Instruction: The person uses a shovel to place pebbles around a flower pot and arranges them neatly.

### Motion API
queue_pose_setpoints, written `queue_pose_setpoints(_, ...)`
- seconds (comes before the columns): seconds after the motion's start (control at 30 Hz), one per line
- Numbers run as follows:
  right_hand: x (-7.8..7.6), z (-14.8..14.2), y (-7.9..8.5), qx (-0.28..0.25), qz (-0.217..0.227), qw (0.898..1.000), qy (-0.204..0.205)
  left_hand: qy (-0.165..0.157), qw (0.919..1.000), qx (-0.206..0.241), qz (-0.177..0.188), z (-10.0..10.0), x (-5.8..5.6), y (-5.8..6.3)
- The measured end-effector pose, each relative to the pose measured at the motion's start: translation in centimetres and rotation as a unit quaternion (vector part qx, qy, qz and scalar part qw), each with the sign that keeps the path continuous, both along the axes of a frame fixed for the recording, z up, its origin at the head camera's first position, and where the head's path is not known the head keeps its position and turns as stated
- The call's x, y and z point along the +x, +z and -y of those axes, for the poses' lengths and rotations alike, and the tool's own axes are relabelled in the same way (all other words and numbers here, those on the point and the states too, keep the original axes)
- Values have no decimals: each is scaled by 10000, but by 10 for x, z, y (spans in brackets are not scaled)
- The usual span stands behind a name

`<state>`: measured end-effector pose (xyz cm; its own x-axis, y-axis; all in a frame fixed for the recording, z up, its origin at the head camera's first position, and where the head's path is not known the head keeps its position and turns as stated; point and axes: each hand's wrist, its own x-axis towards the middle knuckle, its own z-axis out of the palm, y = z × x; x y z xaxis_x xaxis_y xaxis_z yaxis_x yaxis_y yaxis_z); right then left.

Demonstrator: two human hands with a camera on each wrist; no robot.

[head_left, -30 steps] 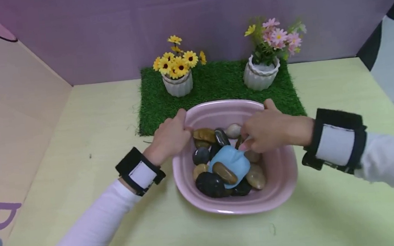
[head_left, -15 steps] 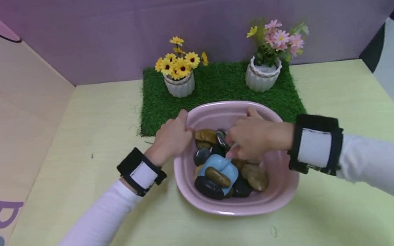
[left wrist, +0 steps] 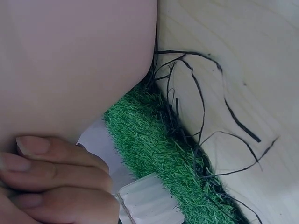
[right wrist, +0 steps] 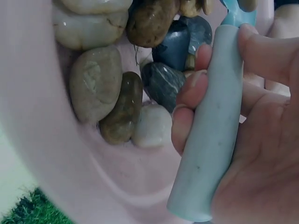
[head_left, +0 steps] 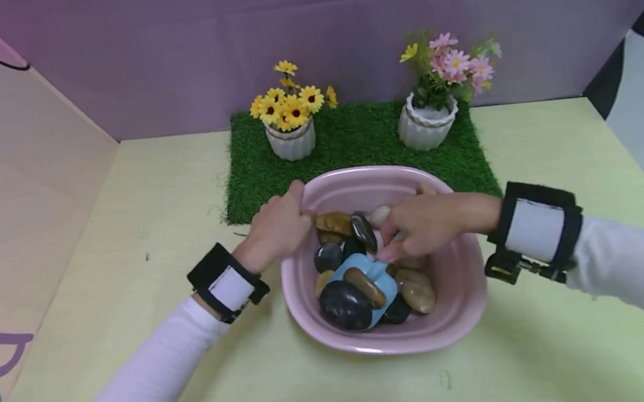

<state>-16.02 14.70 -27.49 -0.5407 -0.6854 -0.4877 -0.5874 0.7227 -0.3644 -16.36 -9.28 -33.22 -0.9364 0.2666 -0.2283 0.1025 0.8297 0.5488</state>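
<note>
In the head view, a pink basin [head_left: 391,343] holds smooth stones of several colours. My left hand [head_left: 279,226] grips its left rim; the left wrist view shows curled fingertips [left wrist: 60,170] against the basin's wall. My right hand [head_left: 425,220], inside the basin, holds a toy shovel with a blue scoop [head_left: 387,284]. The right wrist view has its fingers wrapped around the pale handle [right wrist: 208,126]. A brown oval stone [head_left: 365,286] lies on the scoop, and a large black stone [head_left: 345,307] overlaps the scoop's left edge. Part of the scoop is hidden under these stones.
Behind the basin lies a green artificial grass mat [head_left: 356,136] bearing two white pots, one with yellow flowers [head_left: 290,107], the other with pink flowers [head_left: 454,62]. A purple backdrop [head_left: 340,31] rises behind the light wooden table [head_left: 182,195].
My right hand moved left, then slightly back right. The scoop shifted left and toward me, and the black stone now overlaps it more. The left hand stays on the rim.
</note>
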Motion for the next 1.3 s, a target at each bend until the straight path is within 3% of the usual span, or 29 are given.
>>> queue_pose_setpoints(0.27, -9, -16, 16, -169, 202, 9989, -384, 37, 10000, 41, 33, 4, 0, -1)
queue_pose_setpoints(0.63, -31, -56, 46, 52, -295, 9944, -1013, 51, 10000, 42, 13, 5, 1, 1)
queue_pose_setpoints(0.73, -39, -69, 50, 22, -164, 9914, -1298, 50, 10000, 68, -16, 6, 1, 1)
queue_pose_setpoints(0.97, -65, -101, 53, 151, 405, 9793, -1976, 36, 9998, 213, -40, 6, 1, -2)
queue_pose_setpoints(1.3, -87, -153, 39, 318, 330, 9668, -2512, 182, 9996, 216, -84, 3, 2, -3)
